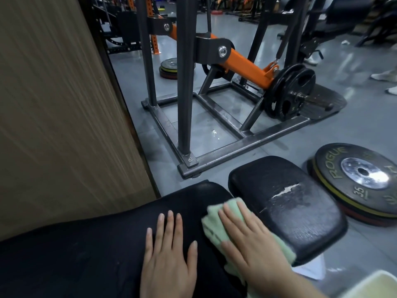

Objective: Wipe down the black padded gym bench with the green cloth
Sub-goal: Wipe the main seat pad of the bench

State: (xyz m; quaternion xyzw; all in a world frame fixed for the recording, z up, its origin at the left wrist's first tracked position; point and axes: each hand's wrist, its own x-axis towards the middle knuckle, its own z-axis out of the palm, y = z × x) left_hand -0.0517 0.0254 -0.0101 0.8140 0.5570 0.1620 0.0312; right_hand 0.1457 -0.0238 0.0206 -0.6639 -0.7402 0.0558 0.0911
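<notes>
The black padded gym bench [86,250] fills the lower part of the view, with a separate seat pad [300,214] to the right whose cover is cracked and worn. My left hand [169,254] lies flat on the long pad, fingers straight. My right hand [251,241] presses the green cloth [214,226] flat across the gap between the two pads, fingers extended over it. Part of the cloth is hidden under my palm.
A wooden panel [60,104] rises at the left. A dark steel and orange plate-loaded machine [214,117] stands on the grey floor ahead. Stacked weight plates [361,181] lie right of the seat pad. Someone's shoes [384,76] show at far right.
</notes>
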